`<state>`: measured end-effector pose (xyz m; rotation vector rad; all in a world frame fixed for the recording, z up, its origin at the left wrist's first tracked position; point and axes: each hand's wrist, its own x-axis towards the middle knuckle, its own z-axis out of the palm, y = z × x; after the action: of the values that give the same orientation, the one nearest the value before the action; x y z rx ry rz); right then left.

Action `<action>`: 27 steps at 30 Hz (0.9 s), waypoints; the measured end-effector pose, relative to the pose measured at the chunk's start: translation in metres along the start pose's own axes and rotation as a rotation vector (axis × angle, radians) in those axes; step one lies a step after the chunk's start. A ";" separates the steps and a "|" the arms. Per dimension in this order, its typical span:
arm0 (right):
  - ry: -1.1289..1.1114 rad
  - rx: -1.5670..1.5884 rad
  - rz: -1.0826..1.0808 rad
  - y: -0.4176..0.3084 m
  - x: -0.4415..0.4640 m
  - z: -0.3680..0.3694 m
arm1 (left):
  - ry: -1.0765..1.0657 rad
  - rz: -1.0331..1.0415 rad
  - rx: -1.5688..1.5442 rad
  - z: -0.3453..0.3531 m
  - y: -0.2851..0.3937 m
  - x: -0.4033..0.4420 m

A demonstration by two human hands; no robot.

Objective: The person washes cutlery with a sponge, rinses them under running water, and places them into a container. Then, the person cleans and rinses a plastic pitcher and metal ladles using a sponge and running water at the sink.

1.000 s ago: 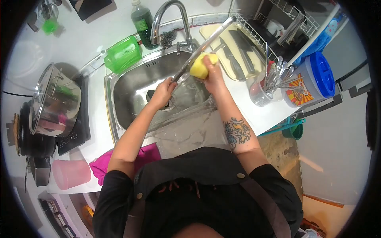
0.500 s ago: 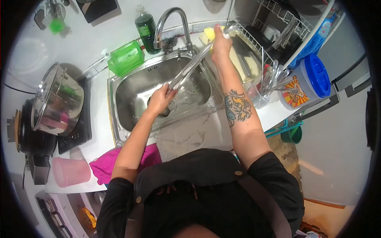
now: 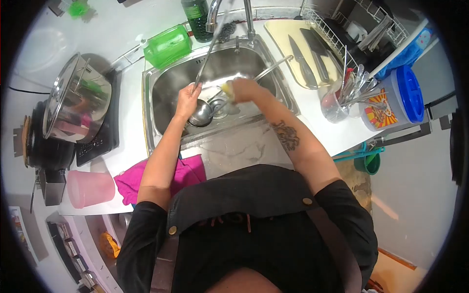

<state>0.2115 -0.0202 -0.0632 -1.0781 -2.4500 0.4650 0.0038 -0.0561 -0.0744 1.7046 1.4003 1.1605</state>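
Over the steel sink (image 3: 154, 105), my left hand (image 3: 186, 101) is closed around long-handled metal kitchen utensils. A ladle's round bowl (image 3: 199, 115) shows just below its fingers. One thin handle (image 3: 213, 46) slants up past the faucet, and another handle (image 3: 274, 67) runs to the upper right behind my right hand. Where the handles join their heads is partly hidden. My right hand (image 3: 246, 91) is closed on a yellow sponge (image 3: 227, 89), pressed near the ladle's shaft above the drain (image 3: 220, 108).
A curved faucet (image 3: 213, 22) rises behind the sink beside a green soap bottle (image 3: 198, 22). Knives (image 3: 303, 63) lie on a cutting board (image 3: 278, 31) at right, near a cutlery cup (image 3: 334, 105). A steel pot (image 3: 93, 105) and magenta cloth (image 3: 190, 168) are at left.
My right hand has come down and left from the far handle ends to the ladle's shaft. The handles, earlier close together, now spread apart. The view has shifted.
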 end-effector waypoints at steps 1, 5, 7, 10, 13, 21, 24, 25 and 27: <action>-0.190 -0.184 0.098 -0.008 -0.001 0.003 | 0.015 -0.037 -0.026 -0.002 -0.002 -0.002; -0.334 -0.479 0.093 -0.013 0.009 0.014 | 0.060 -0.121 -0.076 -0.011 -0.005 -0.005; -0.311 -0.518 0.024 -0.016 0.014 0.009 | 0.099 -0.095 -0.037 -0.018 -0.007 -0.002; -0.268 -0.567 -0.049 -0.021 0.018 -0.012 | 0.152 -0.080 0.055 -0.036 -0.027 0.002; -0.375 -0.690 0.092 -0.026 0.019 -0.026 | 0.175 -0.074 0.064 -0.051 -0.038 0.000; -0.563 -0.643 0.358 0.027 0.001 0.036 | 0.259 -0.118 -0.268 -0.055 -0.015 0.000; -0.705 -0.572 0.388 0.011 0.003 0.022 | 0.260 -0.072 -0.315 -0.054 0.003 0.000; -0.497 -0.499 0.422 0.003 0.003 0.022 | 0.281 -0.047 -0.258 -0.055 0.011 -0.001; -0.323 -0.314 0.377 -0.023 0.012 0.011 | 0.330 0.025 -0.233 -0.050 0.019 0.001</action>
<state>0.1847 -0.0276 -0.0594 -1.7327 -2.6617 0.3995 -0.0338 -0.0619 -0.0372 1.4173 1.3703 1.6072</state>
